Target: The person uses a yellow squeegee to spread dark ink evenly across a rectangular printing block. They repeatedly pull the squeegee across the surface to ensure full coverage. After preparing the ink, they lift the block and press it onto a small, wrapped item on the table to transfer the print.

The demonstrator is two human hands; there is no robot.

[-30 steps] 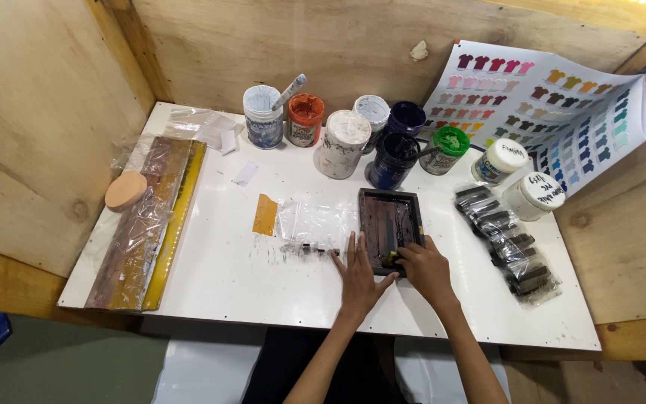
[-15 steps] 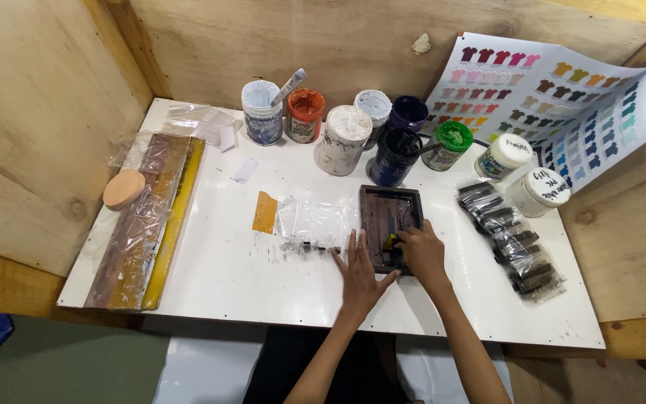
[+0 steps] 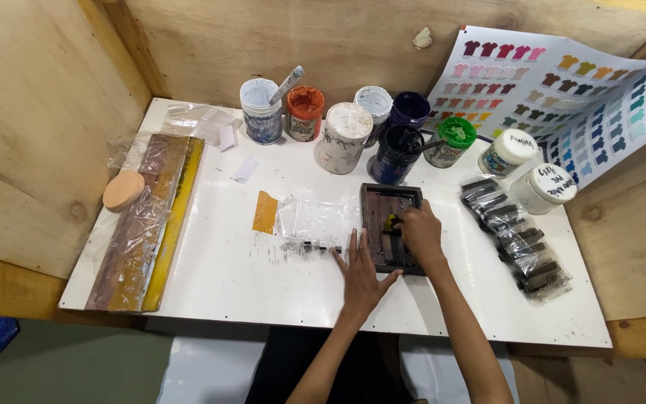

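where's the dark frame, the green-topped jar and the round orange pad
dark frame (image 3: 380, 200): head view, on its far left corner.
green-topped jar (image 3: 455, 132): head view, on its green paint-smeared top.
round orange pad (image 3: 124, 189): head view, on the middle of its flat face.

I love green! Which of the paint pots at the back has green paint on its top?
The small round pot with the bright green top, right of the dark blue pots and just in front of the colour chart. The others show white, orange or dark blue.
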